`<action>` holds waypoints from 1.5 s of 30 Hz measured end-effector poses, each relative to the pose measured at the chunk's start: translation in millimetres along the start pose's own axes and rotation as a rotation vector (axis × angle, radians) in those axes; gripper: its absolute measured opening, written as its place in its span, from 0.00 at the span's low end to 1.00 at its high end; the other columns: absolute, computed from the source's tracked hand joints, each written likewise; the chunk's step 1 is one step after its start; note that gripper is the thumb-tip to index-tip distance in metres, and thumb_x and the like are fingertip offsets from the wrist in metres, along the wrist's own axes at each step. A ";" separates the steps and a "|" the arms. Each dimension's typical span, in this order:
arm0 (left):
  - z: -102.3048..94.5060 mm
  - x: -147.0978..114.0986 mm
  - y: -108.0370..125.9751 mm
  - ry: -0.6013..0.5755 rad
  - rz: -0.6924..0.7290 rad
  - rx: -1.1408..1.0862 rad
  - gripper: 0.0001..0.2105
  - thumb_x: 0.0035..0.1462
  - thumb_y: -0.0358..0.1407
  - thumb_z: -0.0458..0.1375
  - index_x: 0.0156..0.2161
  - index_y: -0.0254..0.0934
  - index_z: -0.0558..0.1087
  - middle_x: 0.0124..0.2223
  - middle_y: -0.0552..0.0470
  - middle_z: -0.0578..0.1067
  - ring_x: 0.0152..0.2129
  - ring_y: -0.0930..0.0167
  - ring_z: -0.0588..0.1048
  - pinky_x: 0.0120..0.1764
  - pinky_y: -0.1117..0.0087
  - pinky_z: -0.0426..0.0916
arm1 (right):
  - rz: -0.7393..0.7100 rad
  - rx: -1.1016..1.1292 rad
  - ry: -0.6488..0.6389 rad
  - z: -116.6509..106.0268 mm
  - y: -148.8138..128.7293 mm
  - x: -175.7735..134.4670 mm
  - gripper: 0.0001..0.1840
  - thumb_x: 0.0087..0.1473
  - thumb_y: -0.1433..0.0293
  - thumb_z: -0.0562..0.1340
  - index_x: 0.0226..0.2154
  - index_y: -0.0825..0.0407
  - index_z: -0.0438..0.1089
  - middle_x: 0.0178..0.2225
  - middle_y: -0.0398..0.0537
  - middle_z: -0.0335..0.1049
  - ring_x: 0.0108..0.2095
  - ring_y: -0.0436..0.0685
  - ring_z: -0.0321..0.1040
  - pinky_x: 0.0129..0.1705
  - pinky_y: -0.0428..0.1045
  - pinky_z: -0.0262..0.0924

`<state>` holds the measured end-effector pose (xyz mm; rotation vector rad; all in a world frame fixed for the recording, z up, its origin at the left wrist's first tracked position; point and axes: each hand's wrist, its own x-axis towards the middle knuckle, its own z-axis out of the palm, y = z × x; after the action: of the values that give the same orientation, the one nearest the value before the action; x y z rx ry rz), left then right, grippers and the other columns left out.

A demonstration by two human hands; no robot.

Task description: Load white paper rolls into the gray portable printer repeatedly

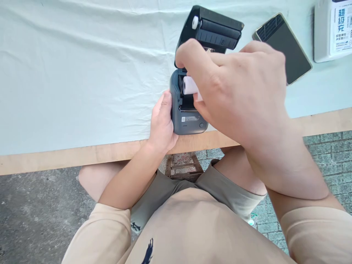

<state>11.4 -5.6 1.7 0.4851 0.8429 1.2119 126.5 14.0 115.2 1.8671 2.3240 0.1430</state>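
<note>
A dark grey portable label printer (189, 126) lies near the table's front edge, its black lid (220, 27) swung up and back. My left hand (162, 121) is closed around the printer's left side, thumb along its edge. My right hand (233, 84) reaches over from the right, its fingers closed on a small white paper roll (189, 85). The roll sits at the printer's open compartment, its hollow end facing left. My right hand covers the roll's right part and much of the compartment, so I cannot tell how deep the roll is seated.
A smartphone (291, 55) with a dark screen lies right of the printer. Behind it at the far right stands a white box (324, 33) with a printed label. A pale cloth (82, 80) covers the table, whose wooden edge (82, 156) shows in front. Below is a wooden stool (183, 166).
</note>
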 end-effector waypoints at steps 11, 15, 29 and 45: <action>-1.9 2.3 1.4 0.046 -0.079 -0.014 0.14 0.70 0.47 0.52 0.40 0.43 0.76 0.38 0.54 0.81 0.37 0.69 0.81 0.41 0.70 0.78 | -0.070 0.129 0.157 22.9 -2.2 3.7 0.22 0.58 0.78 0.52 0.50 0.43 0.69 0.31 0.43 0.73 0.31 0.54 0.66 0.31 0.51 0.40; -2.4 2.7 0.3 0.017 -0.058 -0.029 0.17 0.71 0.48 0.51 0.40 0.42 0.77 0.39 0.53 0.81 0.42 0.68 0.81 0.43 0.70 0.77 | -0.087 0.145 0.153 27.4 1.4 -0.5 0.18 0.60 0.76 0.52 0.47 0.45 0.69 0.32 0.43 0.72 0.30 0.53 0.64 0.30 0.50 0.42; -3.2 4.0 -1.1 0.042 -0.091 -0.068 0.16 0.70 0.49 0.52 0.41 0.41 0.76 0.42 0.53 0.81 0.47 0.67 0.81 0.47 0.69 0.77 | -0.103 0.206 0.206 30.8 8.9 -3.0 0.13 0.56 0.79 0.55 0.41 0.48 0.69 0.30 0.43 0.72 0.28 0.53 0.64 0.35 0.51 0.50; -7.7 -1.8 0.8 -0.159 -0.028 -0.034 0.10 0.59 0.39 0.64 0.45 0.44 0.75 0.41 0.54 0.79 0.47 0.63 0.80 0.52 0.60 0.77 | -0.373 0.493 0.669 86.1 9.1 -31.0 0.09 0.60 0.59 0.65 0.37 0.46 0.68 0.42 0.35 0.80 0.53 0.58 0.73 0.51 0.57 0.54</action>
<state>4.7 -7.9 -1.9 0.5335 0.6904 1.1441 157.4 -16.3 34.0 1.6952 3.3886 0.1814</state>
